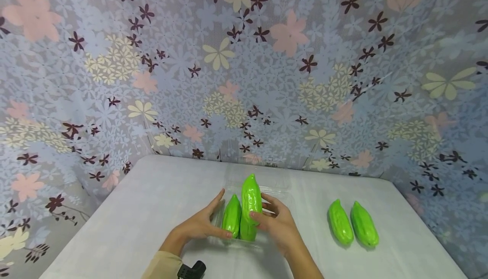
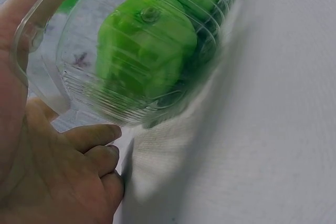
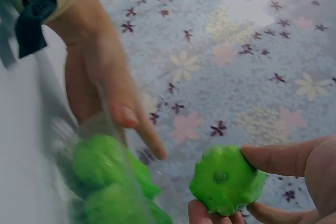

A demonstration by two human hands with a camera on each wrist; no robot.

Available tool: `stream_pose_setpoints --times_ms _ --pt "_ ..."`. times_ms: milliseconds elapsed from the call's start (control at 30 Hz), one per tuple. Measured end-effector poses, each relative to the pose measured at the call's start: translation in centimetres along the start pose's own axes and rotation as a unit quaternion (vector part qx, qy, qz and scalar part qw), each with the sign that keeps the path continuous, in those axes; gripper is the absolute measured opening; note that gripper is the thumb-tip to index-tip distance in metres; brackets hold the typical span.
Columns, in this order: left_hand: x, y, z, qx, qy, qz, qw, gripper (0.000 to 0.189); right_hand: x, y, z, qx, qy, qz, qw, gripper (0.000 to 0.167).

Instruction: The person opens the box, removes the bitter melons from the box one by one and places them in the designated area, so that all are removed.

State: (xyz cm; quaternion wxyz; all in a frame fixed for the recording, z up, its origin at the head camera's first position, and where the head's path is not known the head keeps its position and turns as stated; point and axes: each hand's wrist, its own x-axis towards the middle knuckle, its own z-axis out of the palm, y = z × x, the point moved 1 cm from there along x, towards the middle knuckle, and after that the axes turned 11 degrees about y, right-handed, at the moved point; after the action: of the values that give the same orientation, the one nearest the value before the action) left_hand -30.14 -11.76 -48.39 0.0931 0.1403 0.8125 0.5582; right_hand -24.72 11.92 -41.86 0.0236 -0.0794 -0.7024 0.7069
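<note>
My right hand point(image 1: 277, 224) pinches a glossy green bitter melon point(image 1: 251, 198) between thumb and fingers, pointed end up, over the right part of a clear plastic container point(image 1: 249, 244). The right wrist view shows its lobed butt end point(image 3: 220, 178). My left hand point(image 1: 200, 227) grips the container's left side, its thumb at the front and its fingers toward the back. Inside the container, one bitter melon point(image 1: 231, 219) lies at the left. Beside it is another bitter melon point(image 1: 248, 231), partly hidden behind the held one. Through the ribbed plastic wall, a melon's butt end point(image 2: 147, 45) shows in the left wrist view.
Two more bitter melons point(image 1: 340, 222) lie side by side on the white table point(image 1: 164, 185), to the right of my right hand. The container's transparent lid point(image 1: 259, 177) stands open at the back. Behind the table rises a flower-patterned wall covering point(image 1: 244, 101).
</note>
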Motion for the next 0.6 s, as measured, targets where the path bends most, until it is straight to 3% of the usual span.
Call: stream_pose_setpoints --times_ms 267,600 --pt "-0.1 -0.1 0.0 -0.002 0.000 0.001 1.0000 0.131 0.6 -1.2 -2.8 -0.004 0.032 0.009 0.9994 0.071" --pt "0.0 -0.1 0.0 0.003 0.003 -0.001 1.0000 0.130 1.9 -1.8 -7.3 -0.065 0.065 0.016 0.9956 0.073"
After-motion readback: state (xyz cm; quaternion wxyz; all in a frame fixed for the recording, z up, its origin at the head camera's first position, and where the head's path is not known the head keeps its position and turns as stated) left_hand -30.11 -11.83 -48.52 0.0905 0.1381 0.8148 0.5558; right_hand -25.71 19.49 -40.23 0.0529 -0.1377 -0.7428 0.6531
